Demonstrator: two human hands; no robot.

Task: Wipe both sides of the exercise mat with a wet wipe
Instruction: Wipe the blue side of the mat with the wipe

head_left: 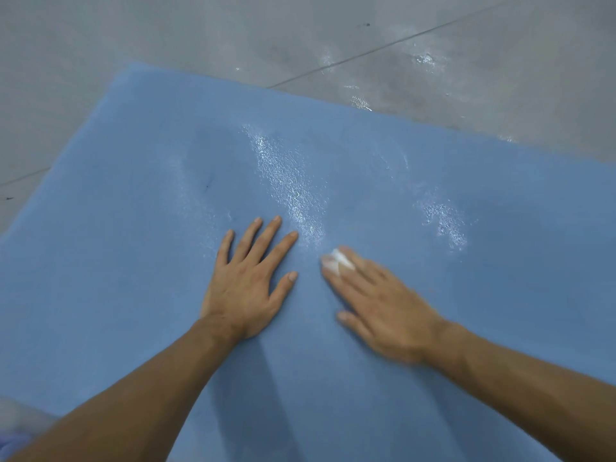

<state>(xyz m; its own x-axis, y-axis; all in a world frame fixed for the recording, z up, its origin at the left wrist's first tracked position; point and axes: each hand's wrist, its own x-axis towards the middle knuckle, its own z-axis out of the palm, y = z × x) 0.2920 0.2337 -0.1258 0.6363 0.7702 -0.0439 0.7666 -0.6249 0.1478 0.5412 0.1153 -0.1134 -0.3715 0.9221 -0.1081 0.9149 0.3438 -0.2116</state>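
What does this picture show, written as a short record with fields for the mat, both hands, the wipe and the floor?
exercise mat: blue, flat on the floor
left hand: flat on the mat, fingers spread, holds nothing
right hand: blurred, straight fingers press the wet wipe onto the mat
wet wipe: white, shows at the right fingertips
wet streaks: shiny patches on the mat beyond the hands
floor: grey, wet marks beyond the mat
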